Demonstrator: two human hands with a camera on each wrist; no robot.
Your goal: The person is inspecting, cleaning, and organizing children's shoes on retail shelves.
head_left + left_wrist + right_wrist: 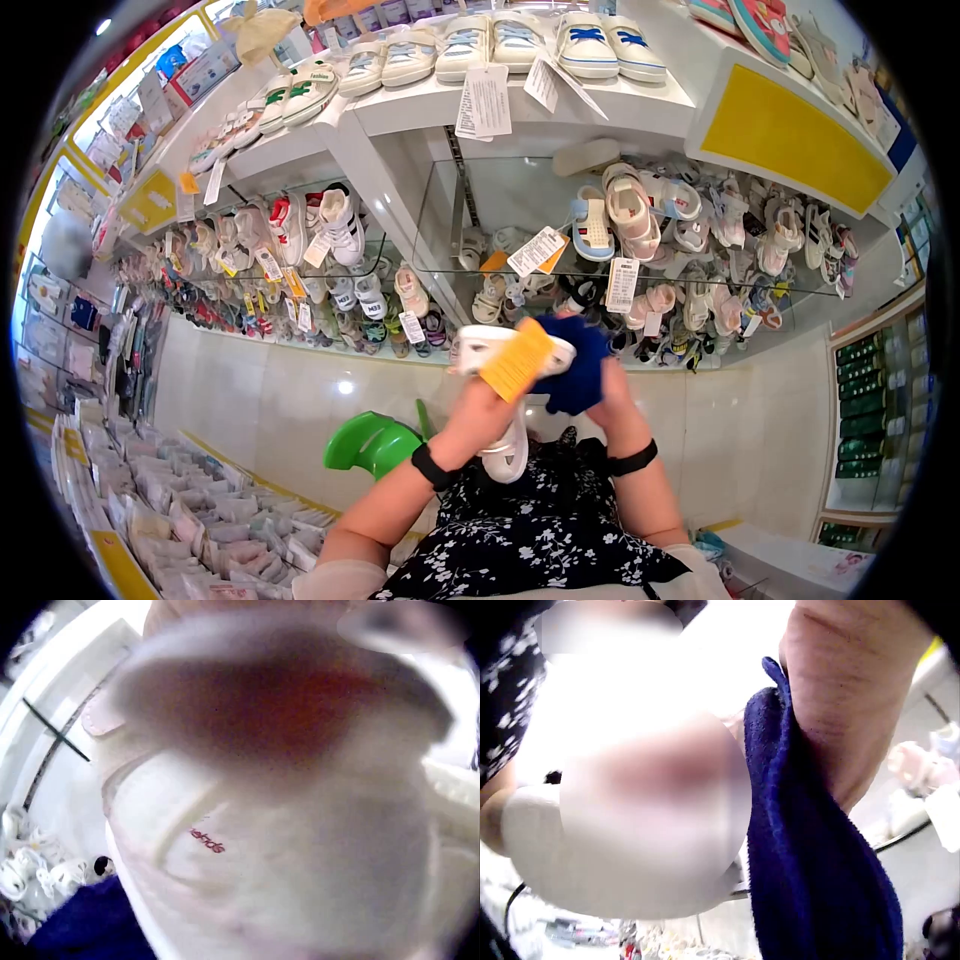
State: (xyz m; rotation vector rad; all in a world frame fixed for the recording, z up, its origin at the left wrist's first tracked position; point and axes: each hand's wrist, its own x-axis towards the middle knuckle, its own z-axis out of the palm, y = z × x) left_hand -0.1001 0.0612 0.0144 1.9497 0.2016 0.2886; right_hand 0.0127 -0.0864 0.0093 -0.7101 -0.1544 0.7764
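My left hand (483,412) grips a pair of small white shoes in front of my body. One white shoe (478,345) lies across the top of the hand, and the other shoe (507,458) hangs below it. An orange tag (517,362) covers part of the upper shoe. Up close in the left wrist view, a white shoe (300,862) shows small red lettering on its upper. My right hand (847,697) holds a dark blue cloth (810,847), which hangs down beside a pale shoe (622,855). In the head view the cloth overlaps the upper shoe's toe end.
Ahead, glass shelves (600,268) carry many small shoes with price tags. White sneakers (465,48) line the counter top (400,110) above. A green stool (372,445) stands on the tiled floor at my left, near racks of packaged goods (200,520).
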